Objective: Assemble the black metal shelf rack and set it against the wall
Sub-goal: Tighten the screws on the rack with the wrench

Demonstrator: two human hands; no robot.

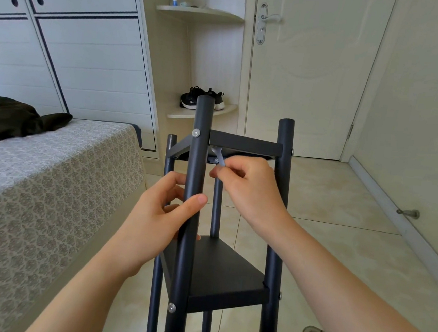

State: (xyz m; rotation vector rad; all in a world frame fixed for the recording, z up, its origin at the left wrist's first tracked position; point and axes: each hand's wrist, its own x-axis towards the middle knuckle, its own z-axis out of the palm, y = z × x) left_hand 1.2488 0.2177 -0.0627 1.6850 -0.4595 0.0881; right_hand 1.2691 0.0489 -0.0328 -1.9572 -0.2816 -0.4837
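**Tightening a bolt under the top shelf**

Closest to us are two bare arms, the left arm [92, 274] and the right arm [348, 283], reaching out to the black rack [219, 271]. The rack stands up on the tile floor [338, 242], right in front of the person. It is not against a wall yet.

Left of the rack is a bed [39, 176] with a dark cloth [10, 118] on it. Next comes the left hand [166, 209]. Its fingers and thumb are wrapped round the rack's front post [198, 164], between the two shelves. Just right of that post, the right hand [250, 189] pinches a little silver wrench [220, 156]. The wrench pokes up under the top shelf [243, 144], near a small bolt [216, 161]. I cannot tell if the wrench sits on the bolt. The hands are close but do not touch.

Behind the rack, black shoes [202, 98] sit on a corner ledge. Right of the rack is a door [312, 81], then a wall [416, 103], well apart from the rack.

I think the job now is making that bolt tight. To do it well, hold the post firmly so the rack does not wobble. Fit the wrench all the way on first. Turn in small swings, since the post and shelf leave little room. Stop when it feels snug.
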